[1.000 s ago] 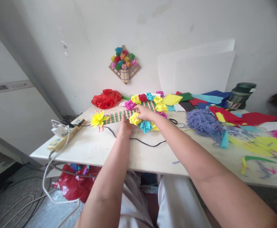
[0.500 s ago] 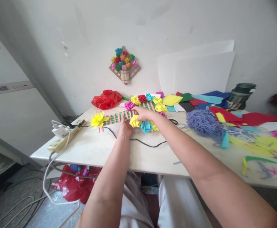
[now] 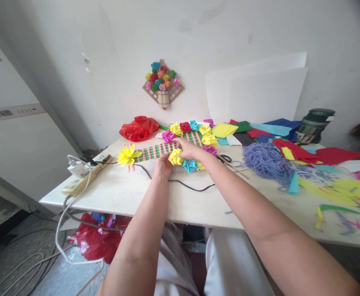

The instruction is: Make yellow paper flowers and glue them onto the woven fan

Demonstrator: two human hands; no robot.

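A: Start at the fingers. Right side?

B: Your right hand (image 3: 188, 149) is palm down, fingers bent, tips at the woven strip (image 3: 152, 152) just above a yellow flower (image 3: 175, 157). Whether you are pinching anything, I cannot tell.

A: Left side?

B: Your left hand (image 3: 163, 165) is at the strip's near edge, just left of that flower. Your fingertips there are out of sight; closed or loose, cannot tell.

A: Position of the piece?

B: In front of you, over the table (image 3: 195, 205). The strip is green, crossed by pink bands, with a spiky yellow bloom (image 3: 128, 155) at its left end. To the right, a wider woven panel (image 3: 192, 135) edged with flowers; your right hand hides part of it. On the edge nearest you, a blue flower (image 3: 190, 165).

A: Farther out?

B: Below your left hand, a black cord (image 3: 195, 190) crosses the table. Past your right hand, a black loop (image 3: 229, 160) and a thin stick (image 3: 235, 168), then tangled purple yarn (image 3: 264, 160). Behind the strip, a red bag (image 3: 139, 128); far left, a power strip (image 3: 84, 181); far right, a dark flask (image 3: 312, 127).
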